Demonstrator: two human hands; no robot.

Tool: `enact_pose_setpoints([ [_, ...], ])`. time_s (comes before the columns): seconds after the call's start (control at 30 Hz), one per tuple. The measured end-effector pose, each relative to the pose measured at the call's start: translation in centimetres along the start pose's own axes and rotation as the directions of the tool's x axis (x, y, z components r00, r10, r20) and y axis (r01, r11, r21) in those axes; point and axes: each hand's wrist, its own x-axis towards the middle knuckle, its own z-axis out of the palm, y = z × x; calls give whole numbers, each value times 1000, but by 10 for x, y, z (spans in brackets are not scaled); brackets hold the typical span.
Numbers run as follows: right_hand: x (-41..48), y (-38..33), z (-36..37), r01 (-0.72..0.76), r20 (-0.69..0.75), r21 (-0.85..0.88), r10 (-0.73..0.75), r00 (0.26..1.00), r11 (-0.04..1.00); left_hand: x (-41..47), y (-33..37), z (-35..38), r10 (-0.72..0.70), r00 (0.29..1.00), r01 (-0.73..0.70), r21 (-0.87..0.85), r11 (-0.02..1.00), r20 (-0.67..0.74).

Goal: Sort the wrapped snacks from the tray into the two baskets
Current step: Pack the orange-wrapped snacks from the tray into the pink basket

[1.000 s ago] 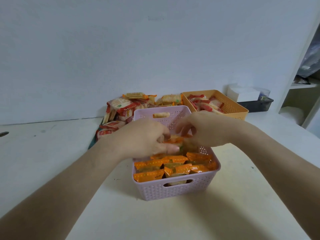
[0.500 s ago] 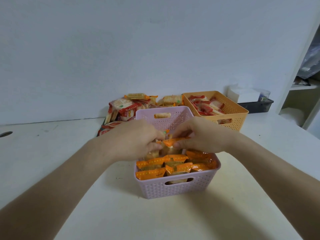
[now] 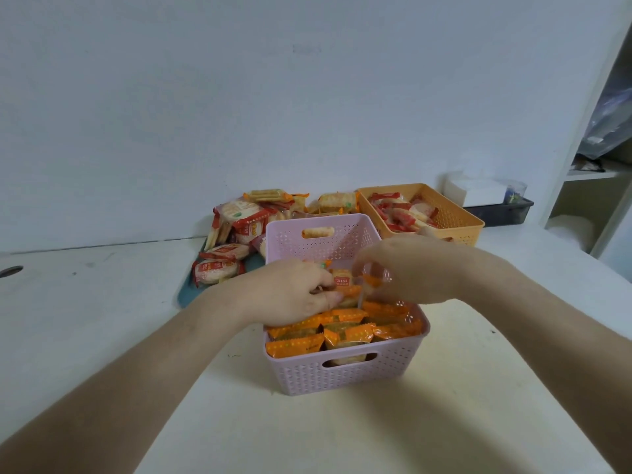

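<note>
**Wrapped snacks (image 3: pixel 239 217) in three places, both hands in the pink basket**

On the white table (image 3: pixel 102 319), at the left, lies one flat teal tray (image 3: pixel 186 295) heaped with packets: round pale crackers in red-and-white wrappers (image 3: pixel 219 270), plus a few orange-edged ones at the back. The pile is too overlapped to count.

In the centre, nearest the camera, stands one pale pink perforated plastic basket (image 3: pixel 342 374). It holds shiny orange-wrapped snacks (image 3: pixel 294 347) with crimped ends, packed upright in rows; at least six show in front of the hands.

The left hand (image 3: pixel 294 292) reaches into this basket, its fingers curled around a small red-labelled packet (image 3: pixel 342 280). The right hand (image 3: pixel 413 271) comes in from the other side, blurred, and pinches an orange-ended packet (image 3: pixel 372 280) just beside the first.

Behind and to the right sits one orange perforated plastic basket (image 3: pixel 455 220) with several red-and-white packets inside. Further right is a dark plastic bin (image 3: pixel 502 208)
</note>
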Motion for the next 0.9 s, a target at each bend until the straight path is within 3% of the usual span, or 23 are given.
enact_pose_setpoints([
  [0.23,2,0,4,13,-76,161,0,997,987,4,3,-4,-5,995,9,-38,999,97],
  [0.37,1,2,0,37,7,196,-39,999,980,7,5,-6,-19,991,27,-62,998,130],
  [0.5,2,-1,-7,68,120,233,-98,988,970,13,10,-10,-36,963,73,-128,989,266],
  [0.63,7,7,-10,46,97,329,-82,992,943,15,7,-16,-100,950,170,-222,960,296],
  [0.7,12,14,-10,60,-39,338,-50,998,939,12,4,-19,-95,961,166,-264,950,261],
  [0.77,19,20,-11,49,-157,286,-3,988,957,13,-1,-26,-66,994,90,-291,952,92],
  [0.83,28,19,-16,18,-148,185,9,989,982,20,-15,-33,-63,991,43,-166,985,-119],
  [0.9,41,11,-18,20,-59,109,-14,998,994,29,-29,-36,-91,984,102,62,993,-151],
])
